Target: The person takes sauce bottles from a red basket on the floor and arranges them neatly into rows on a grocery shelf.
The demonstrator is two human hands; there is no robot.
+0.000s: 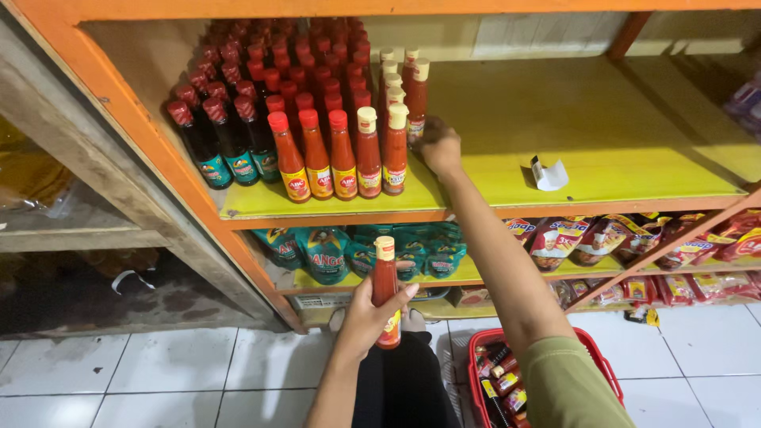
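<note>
Shelf part filled, more bottles waiting in the basket

The left hand [366, 317] has its fingers wrapped round a red sauce bottle [386, 292] held below the yellow shelf [602, 150]; the right hand [441, 147] reaches the back row of bottles [414, 99], fingers seemingly closed on one. Half the shelf is bare, and the red basket [604, 366] on the floor holds several bottles.

Closed in the left hand's [366, 315] fingers [403, 295] is a red glass sauce bottle with a cream cap [386, 291] and a yellow label. Just past the right hand's [441, 147] fingertips stand cream-capped red sauce bottles [394, 150], then red-capped orange ones [317, 154] and dark ones with teal labels [231, 143]. The wooden shelf board [555, 135] is yellow, its frame [119, 111] orange. Below the wrist sits a red plastic basket [602, 366] on white floor tiles [198, 372].
</note>
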